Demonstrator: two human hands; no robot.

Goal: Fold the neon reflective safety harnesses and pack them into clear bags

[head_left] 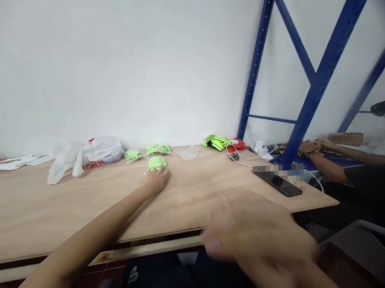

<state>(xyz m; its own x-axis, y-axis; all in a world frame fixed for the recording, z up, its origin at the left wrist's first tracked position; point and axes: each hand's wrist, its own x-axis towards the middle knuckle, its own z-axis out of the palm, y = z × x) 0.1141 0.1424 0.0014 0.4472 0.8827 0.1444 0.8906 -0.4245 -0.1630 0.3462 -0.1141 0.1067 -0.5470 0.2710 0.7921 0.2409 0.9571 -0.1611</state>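
Note:
My left hand (156, 180) reaches out over the table, its fingers closed on the near end of a clear plastic packet (156, 162) holding folded neon-yellow fabric with pale reflective stripes. The packet lies on the wooden tabletop. Just beyond it are similar packets (158, 149), and another such packet (133, 154) sits to their left. Nearer the camera, my right hand (250, 227) hangs in front of the table's edge, badly smeared by motion. Its fingers cannot be made out, and nothing in it is visible.
White plastic bags (103, 150) and papers (20, 161) lie at the back left. A flat clear sleeve (187, 152), a neon-yellow vest (217, 142), cables and a phone (279, 183) are to the right. Beside a blue rack post (310, 97), another person's hands (310, 147) work.

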